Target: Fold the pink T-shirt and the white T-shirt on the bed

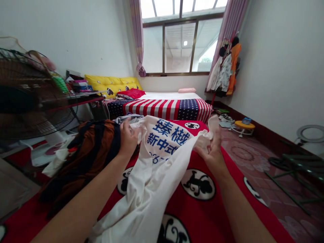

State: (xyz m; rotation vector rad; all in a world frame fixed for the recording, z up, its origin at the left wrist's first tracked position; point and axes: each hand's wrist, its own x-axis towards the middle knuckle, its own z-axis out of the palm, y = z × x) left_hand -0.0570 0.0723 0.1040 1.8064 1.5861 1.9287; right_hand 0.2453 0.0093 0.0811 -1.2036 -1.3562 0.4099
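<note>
A white shirt [152, 189] with blue printed characters is stretched between my two hands, its lower part trailing toward me over a red blanket [202, 222] with black-and-white round patches. My left hand [129, 136] is closed on the shirt's left edge, beside a heap of clothes. My right hand [211, 145] grips bunched cloth at the shirt's right side, with a bit of fabric sticking up above the thumb. Folds hide part of the printing. To the left lies a brown and navy striped garment [95, 148], heaped with other clothing.
A standing fan [32, 94] is close on the left, near a cluttered desk [86, 98]. Beyond is a bed with a stars-and-stripes cover [157, 107]. At right are a yellow-topped stool [244, 125], a green metal frame [298, 168] and hanging clothes [225, 71].
</note>
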